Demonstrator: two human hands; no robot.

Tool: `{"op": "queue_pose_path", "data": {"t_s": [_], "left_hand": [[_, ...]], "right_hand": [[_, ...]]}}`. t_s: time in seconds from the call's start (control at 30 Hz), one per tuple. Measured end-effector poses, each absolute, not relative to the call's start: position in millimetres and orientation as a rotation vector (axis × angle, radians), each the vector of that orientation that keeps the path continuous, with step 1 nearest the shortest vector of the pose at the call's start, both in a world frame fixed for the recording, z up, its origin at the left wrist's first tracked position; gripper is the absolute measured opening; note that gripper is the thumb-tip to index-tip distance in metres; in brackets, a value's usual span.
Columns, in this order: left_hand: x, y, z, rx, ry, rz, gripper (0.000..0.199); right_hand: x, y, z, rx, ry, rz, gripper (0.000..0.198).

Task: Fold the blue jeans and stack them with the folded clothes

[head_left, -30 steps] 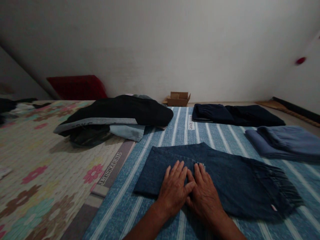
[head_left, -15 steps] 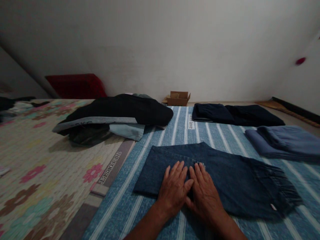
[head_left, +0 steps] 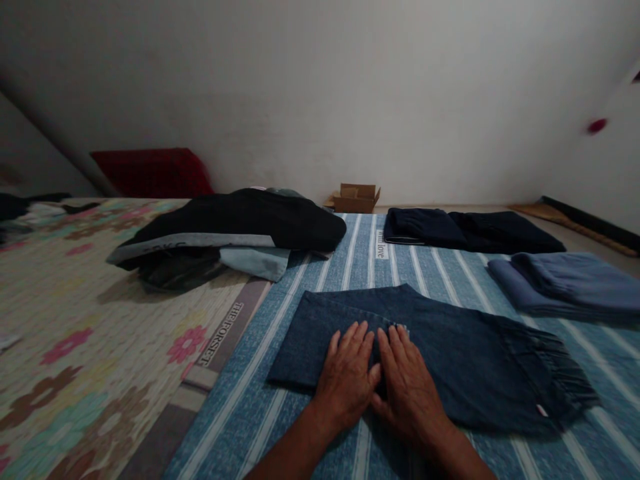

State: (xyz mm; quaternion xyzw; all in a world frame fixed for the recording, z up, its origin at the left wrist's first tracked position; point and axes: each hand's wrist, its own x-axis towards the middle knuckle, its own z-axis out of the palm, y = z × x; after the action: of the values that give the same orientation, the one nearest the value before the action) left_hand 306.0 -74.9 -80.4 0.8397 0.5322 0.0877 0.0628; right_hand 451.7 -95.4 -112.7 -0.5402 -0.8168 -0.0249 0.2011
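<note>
A pair of dark blue jeans lies flat on a blue striped sheet, its elastic waistband toward the right and the legs folded back over at the left. My left hand rests palm down on the folded leg, fingers stretched out. Beside it, my right hand also lies flat, its fingertips at the hem of the folded part. The two thumbs are close together. Neither hand grips the cloth.
Folded navy trousers and a folded blue-grey garment lie at the right. A heap of clothes topped by a black garment sits at left on a floral cover. A cardboard box stands by the wall.
Both hands stay flat on the jeans in nearly the same place. The waistband end of the jeans has shifted slightly left in view.
</note>
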Motion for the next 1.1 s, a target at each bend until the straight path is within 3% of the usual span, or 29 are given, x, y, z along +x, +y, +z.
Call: {"op": "queue_pose_path", "data": {"t_s": [1.1], "left_hand": [[306.6, -76.3, -75.5, 2.479, 1.579, 0.286, 0.053]], "right_hand": [[451.3, -95.9, -105.6, -1.538, -2.313, -0.012, 0.073]]}}
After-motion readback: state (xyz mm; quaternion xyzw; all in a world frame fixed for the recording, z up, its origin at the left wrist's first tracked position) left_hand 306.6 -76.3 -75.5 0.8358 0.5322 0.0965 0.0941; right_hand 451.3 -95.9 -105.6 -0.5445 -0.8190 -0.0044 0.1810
